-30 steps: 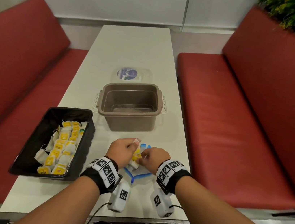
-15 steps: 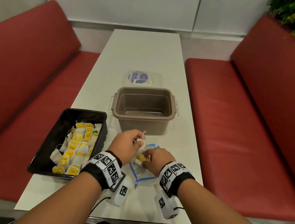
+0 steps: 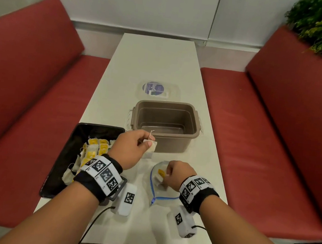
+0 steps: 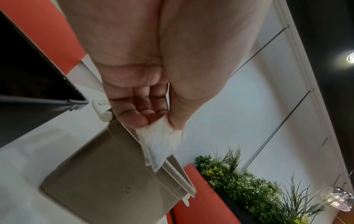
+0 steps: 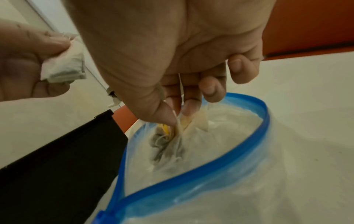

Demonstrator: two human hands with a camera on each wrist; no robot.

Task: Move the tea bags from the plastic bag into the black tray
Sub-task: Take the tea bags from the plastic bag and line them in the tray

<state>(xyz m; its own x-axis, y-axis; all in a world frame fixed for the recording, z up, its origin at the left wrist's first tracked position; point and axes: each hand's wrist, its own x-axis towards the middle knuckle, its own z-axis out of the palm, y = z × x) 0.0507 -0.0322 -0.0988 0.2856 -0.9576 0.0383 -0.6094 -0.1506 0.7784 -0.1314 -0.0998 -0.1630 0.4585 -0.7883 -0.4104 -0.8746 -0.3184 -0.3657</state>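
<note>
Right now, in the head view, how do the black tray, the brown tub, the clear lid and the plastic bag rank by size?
1. black tray, though it lies nearer the camera
2. brown tub
3. clear lid and plastic bag look alike; unsure.

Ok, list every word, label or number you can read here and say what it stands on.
"layC": partial white letters on the round blue label of the clear lid; the rest is cut off or blurred.
Yellow tags on the tea bags in the black tray: print too small to read.
Wrist bands and camera units: only black-and-white square code markers, no words.
</note>
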